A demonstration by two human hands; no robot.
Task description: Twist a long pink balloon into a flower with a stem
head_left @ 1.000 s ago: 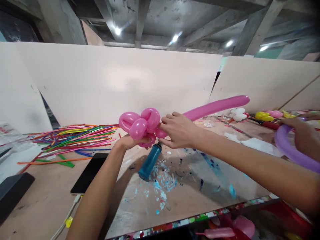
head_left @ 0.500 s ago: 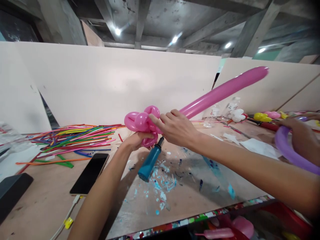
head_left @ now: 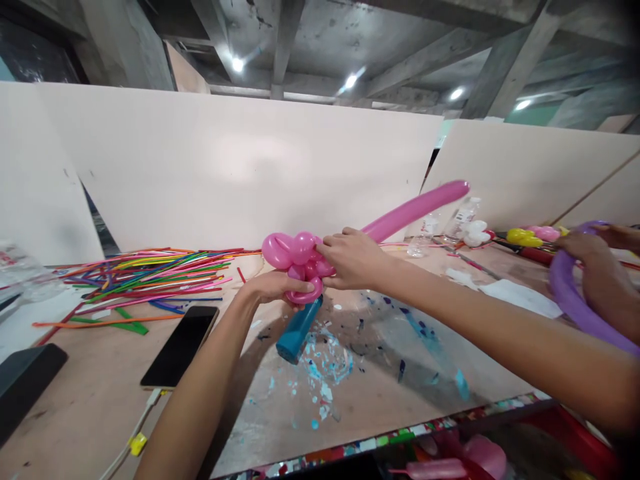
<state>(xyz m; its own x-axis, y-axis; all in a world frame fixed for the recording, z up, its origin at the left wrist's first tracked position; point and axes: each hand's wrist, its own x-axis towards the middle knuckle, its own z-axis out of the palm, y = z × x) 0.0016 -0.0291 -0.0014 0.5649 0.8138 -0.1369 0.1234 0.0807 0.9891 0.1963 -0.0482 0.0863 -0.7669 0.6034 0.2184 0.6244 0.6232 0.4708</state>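
A pink twisting balloon [head_left: 410, 212] is held up over the table, with several looped bubbles at its left end and a long straight length slanting up to the right. My left hand [head_left: 273, 287] grips the lower loop, thumb across it. The fingers of my right hand [head_left: 353, 259] are closed around the balloon just right of the bubbles, where the straight part begins. Below the bubbles lies a blue hand pump [head_left: 299, 335], its upper end hidden behind the balloon.
Many uninflated balloons [head_left: 165, 273] lie left, near a phone [head_left: 181, 347] with a cable. A black object [head_left: 30, 383] sits at far left. Right are paper [head_left: 520, 297], clear bottles [head_left: 463, 217] and another person's hands [head_left: 595, 260] holding a purple balloon [head_left: 567, 287]. A white board [head_left: 225, 167] stands behind.
The bubble cluster has tilted and shifted slightly right. The straight length has swung lower, its tip now further left. The lower loop covers more of the pump's top.
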